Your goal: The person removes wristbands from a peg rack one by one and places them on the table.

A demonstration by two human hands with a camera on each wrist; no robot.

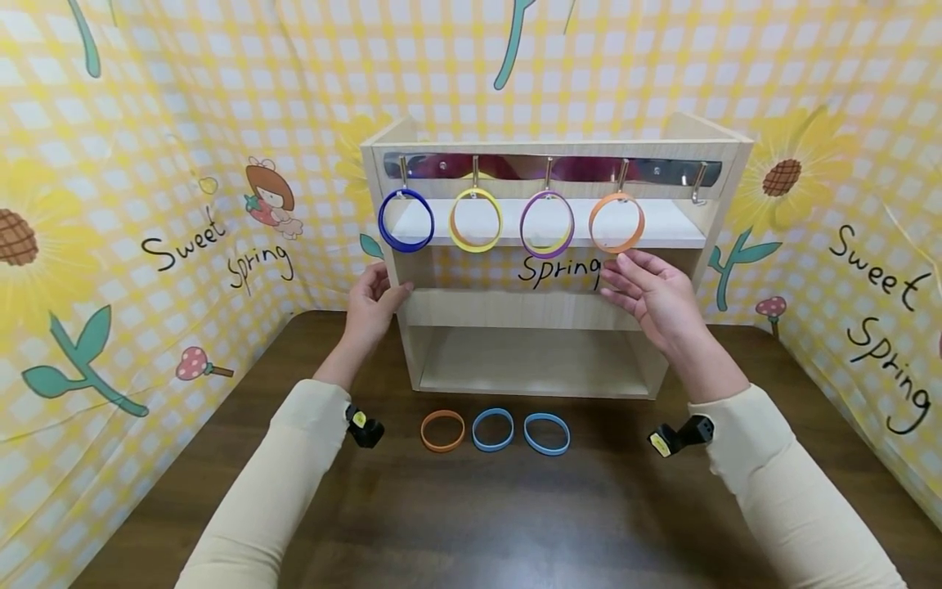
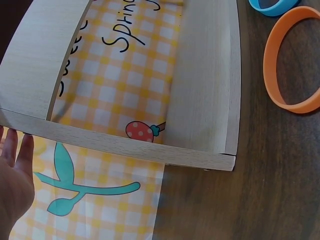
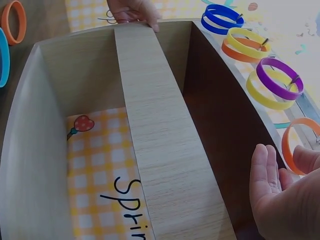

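A pale wooden rack [image 1: 530,309] stands on the table, with a metal hook strip along its upper front. My left hand [image 1: 375,303] holds the rack's left side panel, thumb on the front edge and fingers along the outer face. At the fourth hook hangs an orange wristband [image 1: 616,222]. My right hand [image 1: 658,298] pinches its lower edge between thumb and forefinger, the other fingers extended. Blue wristbands [image 3: 222,19], a yellow band [image 3: 248,43] with an orange one, and a purple band [image 3: 280,79] with a yellow one hang on the other hooks.
On the dark table [image 1: 471,515] before the rack lie a loose orange wristband [image 1: 442,431] and two light-blue wristbands [image 1: 493,429]. A fifth hook [image 1: 697,186] is at the strip's right end. Yellow checked cloth [image 1: 221,106] surrounds the table.
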